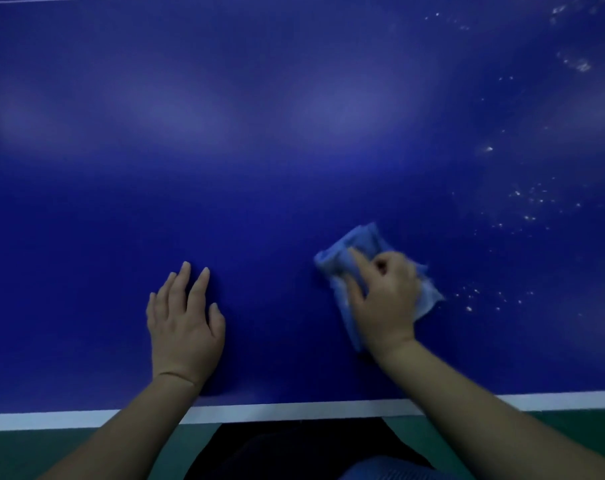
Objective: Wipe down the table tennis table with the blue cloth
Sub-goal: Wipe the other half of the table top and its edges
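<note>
The dark blue table tennis table (294,150) fills the view, with a white line (294,412) along its near edge. My right hand (384,299) grips a crumpled light blue cloth (349,247) and holds it down on the table, right of centre. The cloth sticks out past my fingers at the front and on the right side. My left hand (183,323) rests flat on the table surface, fingers straight and slightly spread, holding nothing.
White specks and smudges (529,202) are scattered over the right part of the table, up to the far right corner. Green floor (69,452) shows below the table edge, and my dark clothing (294,452) is at bottom centre.
</note>
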`<state>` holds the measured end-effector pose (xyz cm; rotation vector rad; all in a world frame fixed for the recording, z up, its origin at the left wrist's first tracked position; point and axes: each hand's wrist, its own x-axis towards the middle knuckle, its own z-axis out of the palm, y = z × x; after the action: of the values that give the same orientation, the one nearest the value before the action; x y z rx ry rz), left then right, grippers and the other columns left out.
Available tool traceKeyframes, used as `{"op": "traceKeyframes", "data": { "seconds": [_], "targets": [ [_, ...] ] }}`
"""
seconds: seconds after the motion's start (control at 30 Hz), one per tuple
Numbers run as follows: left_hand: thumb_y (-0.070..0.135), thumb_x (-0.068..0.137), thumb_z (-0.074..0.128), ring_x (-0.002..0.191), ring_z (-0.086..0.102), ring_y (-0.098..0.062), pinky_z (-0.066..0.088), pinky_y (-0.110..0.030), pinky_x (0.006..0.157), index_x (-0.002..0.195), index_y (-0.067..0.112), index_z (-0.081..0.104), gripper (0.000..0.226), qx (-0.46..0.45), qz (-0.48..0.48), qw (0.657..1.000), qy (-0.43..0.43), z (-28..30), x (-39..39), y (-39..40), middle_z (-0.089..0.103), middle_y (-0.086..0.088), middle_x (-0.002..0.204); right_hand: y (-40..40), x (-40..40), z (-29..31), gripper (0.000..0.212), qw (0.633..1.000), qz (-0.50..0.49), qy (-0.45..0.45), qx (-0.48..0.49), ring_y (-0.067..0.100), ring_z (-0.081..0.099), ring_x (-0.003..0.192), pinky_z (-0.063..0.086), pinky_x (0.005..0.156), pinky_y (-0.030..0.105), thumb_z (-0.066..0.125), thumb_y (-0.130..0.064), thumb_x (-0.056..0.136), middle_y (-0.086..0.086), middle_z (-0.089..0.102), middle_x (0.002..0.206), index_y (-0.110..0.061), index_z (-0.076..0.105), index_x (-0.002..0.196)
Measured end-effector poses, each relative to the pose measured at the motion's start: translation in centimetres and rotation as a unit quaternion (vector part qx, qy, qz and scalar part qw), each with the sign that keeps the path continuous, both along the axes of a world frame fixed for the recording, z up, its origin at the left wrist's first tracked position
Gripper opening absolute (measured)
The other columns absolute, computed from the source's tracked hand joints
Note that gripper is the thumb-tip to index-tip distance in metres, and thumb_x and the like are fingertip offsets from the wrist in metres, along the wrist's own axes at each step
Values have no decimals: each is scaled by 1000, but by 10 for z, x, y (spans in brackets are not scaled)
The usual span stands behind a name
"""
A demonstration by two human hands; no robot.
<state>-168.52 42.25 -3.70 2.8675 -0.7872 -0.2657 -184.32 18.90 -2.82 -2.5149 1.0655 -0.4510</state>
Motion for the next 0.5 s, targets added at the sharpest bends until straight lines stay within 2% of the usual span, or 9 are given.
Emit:
{"op": "traceKeyframes", "data": {
  "seconds": [0.07,0.13,0.17,0.23,0.33,0.4,0.5],
  "targets": [
    [38,90,28,145,21,-29,13,-53,119,145,17,41,60,-1,-2,1000,-3,-1,0,1,29,-7,156,27,9,0,34,993,119,-17,-6,30,55,72,43,63,40,79,-25,77,11,59,84,-21,73,110],
    [37,90,29,144,22,-30,14,-54,119,144,17,42,60,1,-3,1000,-10,-1,0,1,30,-8,156,17,25,3,31,985,169,-19,-23,31,57,72,45,63,40,79,-25,76,12,61,83,-20,74,106],
    [37,90,29,144,21,-29,14,-54,119,144,17,41,59,1,-3,1000,-10,-1,0,1,30,-8,156,2,29,4,31,988,148,-21,-24,32,57,72,46,64,40,79,-24,76,15,61,83,-19,75,106],
    [37,90,29,145,20,-28,12,-53,119,145,17,41,59,-2,-2,1000,-6,-1,0,1,28,-7,157,-36,15,2,29,999,31,-15,-37,34,56,75,42,64,40,73,-22,82,18,59,85,-17,73,110],
    [37,90,28,146,19,-28,11,-52,120,145,17,41,60,-6,-1,1000,-7,-1,0,0,28,-7,157,-55,-41,-3,31,993,-114,-1,-42,32,50,77,35,65,35,67,-26,88,18,55,88,-15,69,118],
    [37,90,29,146,20,-29,11,-52,120,144,16,42,60,-11,1,1000,-8,0,-1,0,28,-8,157,-22,-61,-6,34,993,-112,3,-35,30,48,76,35,65,35,71,-23,86,16,53,87,-14,68,118],
    [36,90,31,145,20,-28,11,-52,119,145,17,41,59,-14,-1,1000,-7,-1,-1,0,28,-7,157,28,-40,-9,33,1000,29,0,-10,31,52,76,43,63,40,74,-24,82,13,57,87,-17,71,115]
  ]
}}
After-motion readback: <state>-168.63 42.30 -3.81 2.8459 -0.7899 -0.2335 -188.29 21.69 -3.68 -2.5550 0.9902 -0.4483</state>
